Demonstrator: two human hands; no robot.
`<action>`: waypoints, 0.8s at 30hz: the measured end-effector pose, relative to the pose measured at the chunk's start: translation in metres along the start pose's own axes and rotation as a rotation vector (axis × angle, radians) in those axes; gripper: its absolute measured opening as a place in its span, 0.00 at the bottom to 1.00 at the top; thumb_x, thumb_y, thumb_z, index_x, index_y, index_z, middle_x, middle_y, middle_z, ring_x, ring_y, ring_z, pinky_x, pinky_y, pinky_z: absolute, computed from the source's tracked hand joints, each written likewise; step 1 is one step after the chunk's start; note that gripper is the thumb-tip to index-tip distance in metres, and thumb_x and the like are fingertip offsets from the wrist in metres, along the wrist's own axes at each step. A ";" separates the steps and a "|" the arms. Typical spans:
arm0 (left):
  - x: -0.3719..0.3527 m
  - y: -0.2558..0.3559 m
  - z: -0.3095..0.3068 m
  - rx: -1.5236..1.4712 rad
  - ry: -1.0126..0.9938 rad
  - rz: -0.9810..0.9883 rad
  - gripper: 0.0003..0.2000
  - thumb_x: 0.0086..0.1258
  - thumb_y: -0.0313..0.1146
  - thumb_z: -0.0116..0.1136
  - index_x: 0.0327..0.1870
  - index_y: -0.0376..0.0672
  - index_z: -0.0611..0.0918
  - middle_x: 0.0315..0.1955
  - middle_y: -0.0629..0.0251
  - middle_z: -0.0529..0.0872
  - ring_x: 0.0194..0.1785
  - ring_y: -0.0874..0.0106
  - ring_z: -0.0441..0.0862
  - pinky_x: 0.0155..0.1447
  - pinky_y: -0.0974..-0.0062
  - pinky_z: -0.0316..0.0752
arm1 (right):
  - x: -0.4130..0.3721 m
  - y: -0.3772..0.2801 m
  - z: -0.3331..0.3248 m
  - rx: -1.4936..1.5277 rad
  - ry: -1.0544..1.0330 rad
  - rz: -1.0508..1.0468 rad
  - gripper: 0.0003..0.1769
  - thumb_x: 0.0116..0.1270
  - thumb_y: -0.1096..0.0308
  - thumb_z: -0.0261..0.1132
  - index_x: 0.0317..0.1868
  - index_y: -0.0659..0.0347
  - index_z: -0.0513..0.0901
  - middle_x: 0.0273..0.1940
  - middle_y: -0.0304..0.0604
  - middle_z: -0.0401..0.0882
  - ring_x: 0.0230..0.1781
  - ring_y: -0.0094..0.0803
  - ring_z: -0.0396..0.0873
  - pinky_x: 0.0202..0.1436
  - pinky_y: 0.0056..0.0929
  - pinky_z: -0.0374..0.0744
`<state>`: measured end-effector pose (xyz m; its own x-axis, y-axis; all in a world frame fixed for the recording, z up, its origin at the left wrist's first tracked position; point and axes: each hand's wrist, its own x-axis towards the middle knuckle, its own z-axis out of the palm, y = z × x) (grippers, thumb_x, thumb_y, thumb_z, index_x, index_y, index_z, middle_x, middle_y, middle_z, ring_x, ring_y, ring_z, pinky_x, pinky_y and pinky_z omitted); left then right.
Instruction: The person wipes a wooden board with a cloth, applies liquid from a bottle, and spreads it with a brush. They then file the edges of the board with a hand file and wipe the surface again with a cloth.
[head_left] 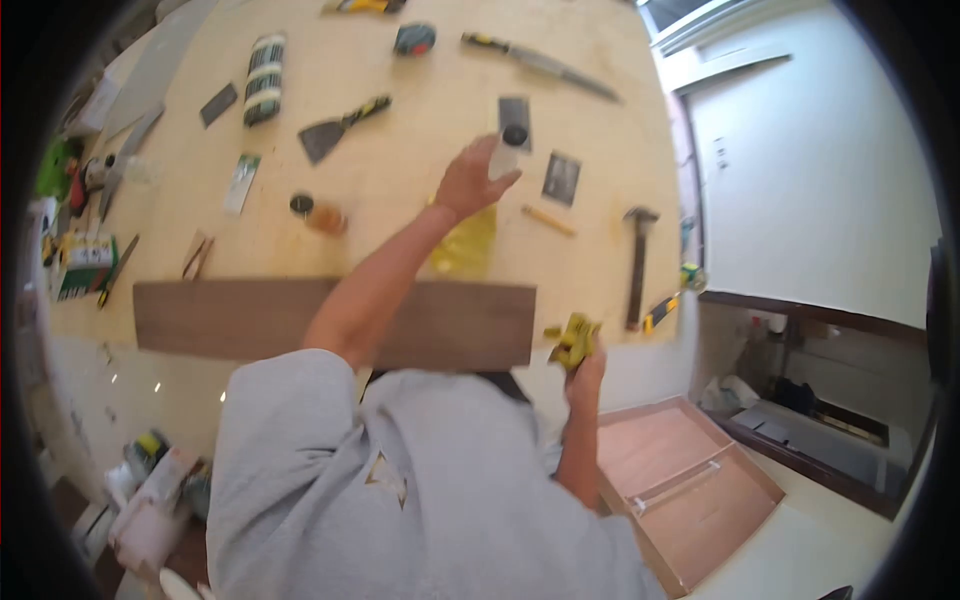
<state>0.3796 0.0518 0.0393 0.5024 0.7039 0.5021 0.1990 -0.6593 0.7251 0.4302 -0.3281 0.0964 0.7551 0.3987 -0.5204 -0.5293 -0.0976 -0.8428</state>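
Note:
My left hand [470,178] is stretched out over the table, its fingers closed around a small clear bottle [506,160] with a black cap. Just below that wrist lies a yellow sheet or cloth [466,243], partly covered by my forearm. My right hand [588,375], near the table's front edge, grips a crumpled yellow-green cloth [574,340]. A long dark brown wooden board [460,320] lies along the front edge, crossed by my left arm. Dark grey abrasive-looking sheets [561,178] are close to the bottle.
A hammer [638,265] and a short wooden stick [549,220] lie to the right. Farther back are a putty knife [340,130], a saw [550,66] and a tape measure [415,40]. An orange-brown bottle [322,214] lies left of my forearm. A wooden case [680,480] stands at lower right.

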 end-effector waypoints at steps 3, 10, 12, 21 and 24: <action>-0.041 0.070 -0.079 0.001 -0.087 0.002 0.27 0.62 0.38 0.77 0.60 0.34 0.82 0.51 0.46 0.86 0.55 0.45 0.84 0.60 0.54 0.81 | 0.035 -0.004 -0.029 -0.230 -0.206 -0.038 0.19 0.88 0.53 0.58 0.58 0.62 0.80 0.40 0.40 0.83 0.34 0.25 0.82 0.36 0.28 0.84; -0.202 0.142 -0.151 0.518 -0.502 -0.218 0.29 0.55 0.30 0.77 0.62 0.48 0.84 0.49 0.59 0.85 0.52 0.55 0.84 0.56 0.58 0.76 | 0.083 0.009 -0.009 -0.277 -0.656 0.138 0.15 0.86 0.69 0.57 0.66 0.64 0.80 0.50 0.37 0.85 0.45 0.21 0.81 0.47 0.27 0.83; -0.227 0.161 -0.151 0.647 -0.546 -0.272 0.28 0.55 0.30 0.77 0.61 0.51 0.84 0.47 0.62 0.85 0.52 0.59 0.84 0.54 0.58 0.74 | 0.081 0.027 0.002 -0.313 -0.782 0.234 0.16 0.85 0.71 0.57 0.68 0.64 0.80 0.52 0.38 0.86 0.48 0.23 0.82 0.52 0.28 0.83; -0.238 0.203 -0.132 0.972 -0.662 -0.250 0.29 0.52 0.28 0.78 0.59 0.54 0.83 0.47 0.64 0.84 0.54 0.62 0.84 0.56 0.60 0.72 | 0.057 0.076 0.038 -0.423 -1.045 0.140 0.18 0.85 0.74 0.55 0.70 0.62 0.80 0.54 0.34 0.85 0.51 0.19 0.81 0.53 0.23 0.82; -0.237 0.199 -0.130 0.998 -0.682 -0.198 0.28 0.53 0.28 0.77 0.59 0.54 0.83 0.47 0.64 0.84 0.54 0.62 0.84 0.56 0.60 0.72 | 0.049 0.067 0.041 -0.398 -1.048 0.167 0.18 0.85 0.74 0.55 0.69 0.62 0.80 0.54 0.33 0.85 0.50 0.19 0.81 0.54 0.23 0.82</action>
<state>0.1905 -0.2122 0.1259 0.6679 0.7304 -0.1427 0.7294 -0.6806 -0.0694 0.4157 -0.2774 0.0204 -0.1083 0.9026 -0.4167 -0.2908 -0.4296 -0.8549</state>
